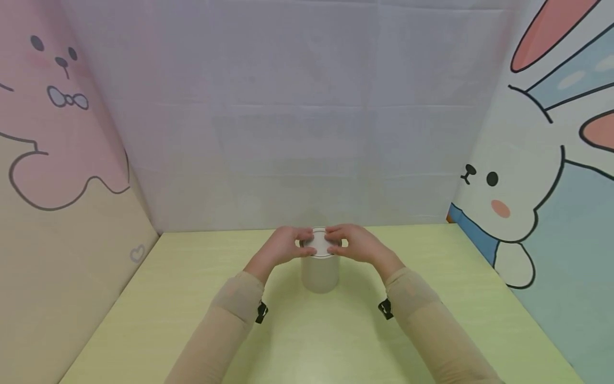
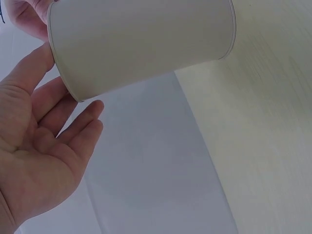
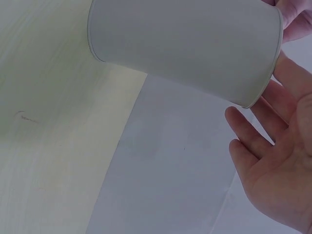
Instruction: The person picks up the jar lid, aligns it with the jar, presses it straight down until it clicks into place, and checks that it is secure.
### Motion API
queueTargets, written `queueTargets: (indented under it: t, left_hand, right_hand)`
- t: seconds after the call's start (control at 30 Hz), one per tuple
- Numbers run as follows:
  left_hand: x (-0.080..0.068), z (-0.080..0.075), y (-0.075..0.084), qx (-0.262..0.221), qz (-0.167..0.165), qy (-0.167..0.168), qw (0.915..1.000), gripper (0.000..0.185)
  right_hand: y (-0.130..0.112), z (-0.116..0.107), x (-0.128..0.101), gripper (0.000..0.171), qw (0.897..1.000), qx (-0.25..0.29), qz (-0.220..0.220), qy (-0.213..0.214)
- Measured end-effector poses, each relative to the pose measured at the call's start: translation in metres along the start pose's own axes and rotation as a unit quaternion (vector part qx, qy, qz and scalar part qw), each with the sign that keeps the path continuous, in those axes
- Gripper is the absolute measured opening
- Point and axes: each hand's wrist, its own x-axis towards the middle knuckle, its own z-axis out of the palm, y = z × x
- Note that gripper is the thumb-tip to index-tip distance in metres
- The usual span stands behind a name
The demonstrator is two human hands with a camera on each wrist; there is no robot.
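Observation:
A plain white cylindrical canister (image 1: 320,274) stands upright toward the back of the table, its round lid (image 1: 320,244) facing up. From the left side, my left hand (image 1: 285,246) holds the lid's edge between thumb and fingers. My right hand (image 1: 358,245) mirrors it at the opposite edge. In the left wrist view the canister (image 2: 141,44) appears sideways; thumb and front fingers are at its rim, and the outer fingers hang loosely apart. A similar hold shows in the right wrist view, with the right hand (image 3: 287,141) at the rim of the canister (image 3: 190,44).
The pale yellow-green table (image 1: 316,341) ends at a white cloth backdrop (image 1: 297,133). Side panels carry a pink cartoon animal (image 1: 57,133) on the left and a cartoon rabbit (image 1: 518,192) on the right. Beige sleeves cover both forearms.

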Motion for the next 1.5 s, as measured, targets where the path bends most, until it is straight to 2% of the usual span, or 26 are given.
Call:
queueTargets:
  t: [0.17, 0.33, 0.57, 0.8, 1.17, 1.5]
  left_hand:
    - [-0.0011, 0.0016, -0.0025, -0.009, -0.006, -0.007, 0.9999, 0.047]
    - [-0.0006, 0.0023, -0.0026, 0.007, -0.009, -0.011, 0.9999, 0.046]
    - [0.0019, 0.0012, 0.0008, 0.049, 0.024, -0.007, 0.9985, 0.044]
    - [-0.0002, 0.0040, -0.0072, 0.016, 0.026, 0.007, 0.9995, 0.045]
    - [0.0026, 0.0017, -0.0028, 0.037, 0.029, 0.007, 0.9989, 0.047]
    - [-0.0001, 0.0046, -0.0053, 0.010, 0.010, 0.010, 0.9999, 0.048]
  right_hand:
    - [0.0019, 0.0016, 0.0000, 0.039, 1.000, -0.005, -0.009, -0.001]
    - [0.0027, 0.0005, -0.0009, 0.040, 1.000, -0.012, -0.009, -0.004]
    - [0.0026, -0.0030, -0.0019, 0.038, 0.999, -0.026, -0.022, 0.002]
    - [0.0024, -0.0021, -0.0007, 0.036, 0.999, -0.020, -0.040, 0.008]
    - [0.0045, -0.0054, -0.0011, 0.036, 0.998, -0.030, -0.062, 0.000]
    - [0.0071, 0.0001, -0.0010, 0.037, 0.998, -0.005, -0.058, -0.004]
